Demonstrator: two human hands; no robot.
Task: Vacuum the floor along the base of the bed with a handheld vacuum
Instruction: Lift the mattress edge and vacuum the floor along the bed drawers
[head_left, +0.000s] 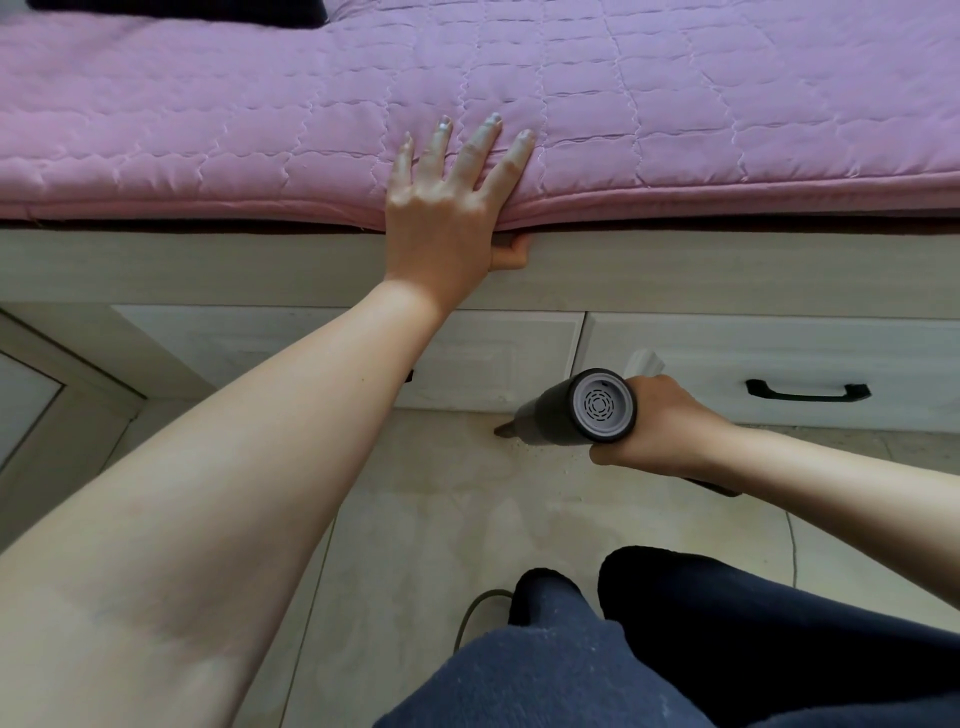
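My right hand (654, 426) grips a dark grey handheld vacuum (576, 408) low over the floor. Its nozzle tip (505, 429) points left and touches the beige tiles right where they meet the bed base (363, 270). Fine crumbs lie on the tile just beside the nozzle. My left hand (452, 208) rests flat on the edge of the pink quilted mattress pad (208, 130), fingers spread straight on top and the thumb hooked under the pad's edge against the wooden frame.
Two pale drawer fronts run along the bed base; the right one has a black handle (808, 391). A thin cord (475, 613) trails on the tiles near my knees (649, 649). A light panelled cabinet (31, 395) stands at the left.
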